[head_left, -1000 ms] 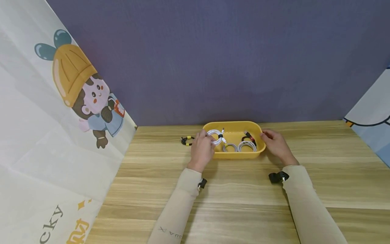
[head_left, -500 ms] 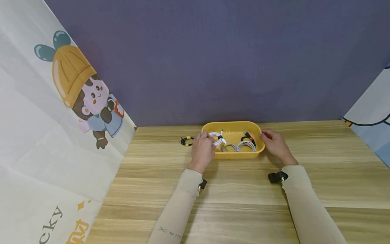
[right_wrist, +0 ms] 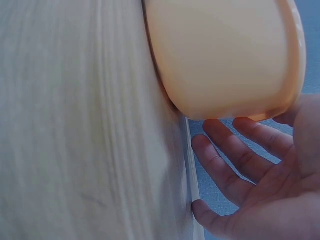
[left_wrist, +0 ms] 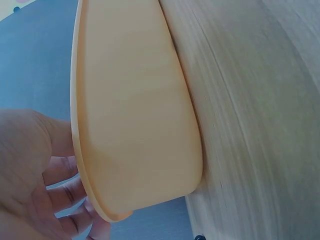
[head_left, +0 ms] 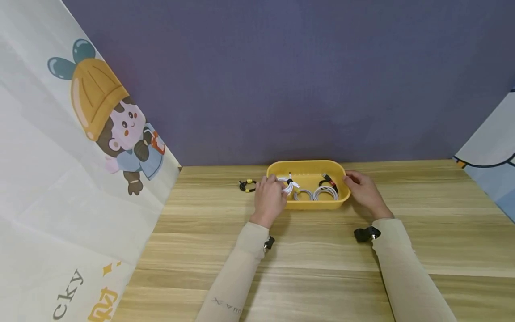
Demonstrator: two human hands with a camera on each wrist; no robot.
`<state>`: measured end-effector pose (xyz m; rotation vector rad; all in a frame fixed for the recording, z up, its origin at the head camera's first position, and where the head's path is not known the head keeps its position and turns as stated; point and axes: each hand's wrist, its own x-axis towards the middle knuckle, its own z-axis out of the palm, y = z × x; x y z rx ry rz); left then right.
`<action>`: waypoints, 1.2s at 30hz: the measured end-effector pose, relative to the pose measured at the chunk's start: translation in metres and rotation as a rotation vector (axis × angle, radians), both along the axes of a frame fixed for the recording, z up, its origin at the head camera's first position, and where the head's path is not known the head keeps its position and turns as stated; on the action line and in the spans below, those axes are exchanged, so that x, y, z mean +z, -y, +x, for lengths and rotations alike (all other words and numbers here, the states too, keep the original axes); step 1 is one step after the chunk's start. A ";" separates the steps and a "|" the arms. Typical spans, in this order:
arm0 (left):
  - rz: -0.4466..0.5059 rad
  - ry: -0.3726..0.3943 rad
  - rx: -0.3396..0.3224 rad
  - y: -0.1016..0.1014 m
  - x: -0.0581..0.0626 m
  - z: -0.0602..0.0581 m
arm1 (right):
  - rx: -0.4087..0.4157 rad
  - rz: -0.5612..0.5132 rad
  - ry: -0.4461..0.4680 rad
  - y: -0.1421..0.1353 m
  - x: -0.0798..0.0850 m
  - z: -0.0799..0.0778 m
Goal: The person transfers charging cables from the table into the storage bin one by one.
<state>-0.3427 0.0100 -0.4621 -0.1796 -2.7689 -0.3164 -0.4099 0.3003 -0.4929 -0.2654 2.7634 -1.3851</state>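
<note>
A blue-grey wall [head_left: 297, 80] stands behind the wood-grain worktop [head_left: 322, 264]. At left, a white sheet [head_left: 36, 179] bears a cartoon figure [head_left: 116, 120] in a yellow hat and lettering [head_left: 68, 295]; at right, a white-and-blue panel [head_left: 492, 147]. Shadows are soft.

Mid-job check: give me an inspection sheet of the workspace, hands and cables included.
Surface: wood-grain tabletop, no damage seen.
Job's things: yellow tray, upright near the back edge.
Clutter: nothing seen.
Hands: left hand at the tray's left end, by the black-tied white cable coil, grip unclear; right hand holds the right end's rim.
Cables: in the tray, grey coil with yellow tie, larger pale coil, black-and-red cable; outside it, to the left, black coil with yellow ties.
Surroundings: dark blue-grey panel behind; cartoon-printed white sheet at left.
</note>
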 end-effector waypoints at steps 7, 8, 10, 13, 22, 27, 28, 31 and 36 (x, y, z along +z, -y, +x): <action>0.020 0.022 0.001 -0.001 -0.001 -0.002 | -0.003 -0.002 -0.005 -0.001 0.000 0.000; 0.023 0.019 0.001 -0.001 -0.001 -0.002 | -0.004 -0.003 -0.007 0.000 0.000 0.000; 0.035 0.010 0.002 0.000 -0.001 -0.002 | -0.004 -0.005 -0.010 0.000 0.000 0.000; 0.048 0.000 0.009 0.001 -0.002 -0.002 | -0.003 -0.009 -0.008 0.000 -0.001 0.000; 0.087 0.048 0.013 -0.001 0.001 -0.006 | -0.004 -0.014 0.000 -0.001 0.000 0.001; 0.082 0.073 0.010 -0.001 0.002 -0.009 | -0.008 -0.014 0.002 0.000 -0.001 0.003; 0.079 0.079 0.011 -0.002 0.002 -0.010 | -0.009 -0.014 0.002 0.000 -0.001 0.003; 0.069 0.095 0.012 -0.003 0.003 -0.011 | -0.012 -0.015 -0.001 0.000 -0.002 0.005; 0.010 0.122 0.033 -0.005 0.004 -0.015 | -0.016 -0.023 -0.003 0.000 -0.002 0.006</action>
